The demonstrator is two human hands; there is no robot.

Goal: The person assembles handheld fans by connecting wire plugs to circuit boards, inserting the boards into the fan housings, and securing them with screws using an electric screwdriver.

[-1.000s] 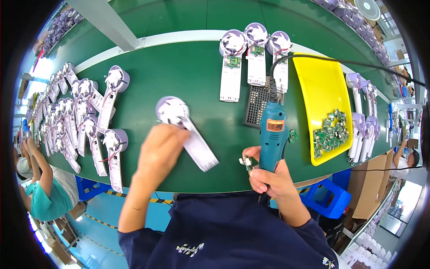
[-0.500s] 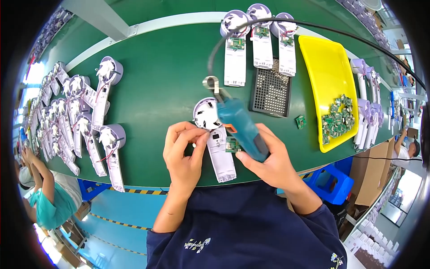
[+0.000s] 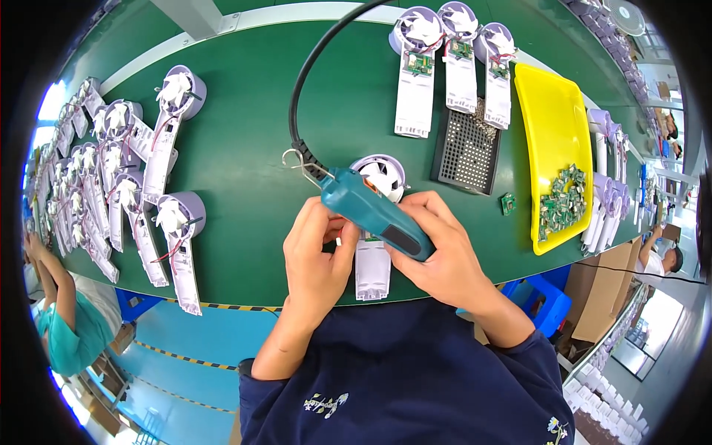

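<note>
My right hand [image 3: 449, 248] grips a teal electric screwdriver [image 3: 371, 211], tilted over a white handheld-fan housing on the table. The fan's round head [image 3: 383, 172] points away from me, and its handle [image 3: 371, 276] lies toward me. Between the curled fingers and thumb of my left hand [image 3: 315, 248], beside the handle, shows a small white piece [image 3: 339, 241]; a bit of red wire is near it. Only an edge of the green circuit board [image 3: 370, 236] on the handle shows under the screwdriver, which also hides its own tip.
Several fan housings [image 3: 174, 163] lie at left; three with boards [image 3: 415, 89] lie at the far right. Near them are a black perforated tray [image 3: 466, 152], a loose circuit board [image 3: 508, 203] and a yellow tray [image 3: 552, 104] of boards. A black cable [image 3: 304, 81] arcs from the screwdriver.
The screwdriver has swung down and left, from steeply tilted to lying across the handle, and now covers most of the circuit board. Both hands have drawn closer together over the fan housing.
</note>
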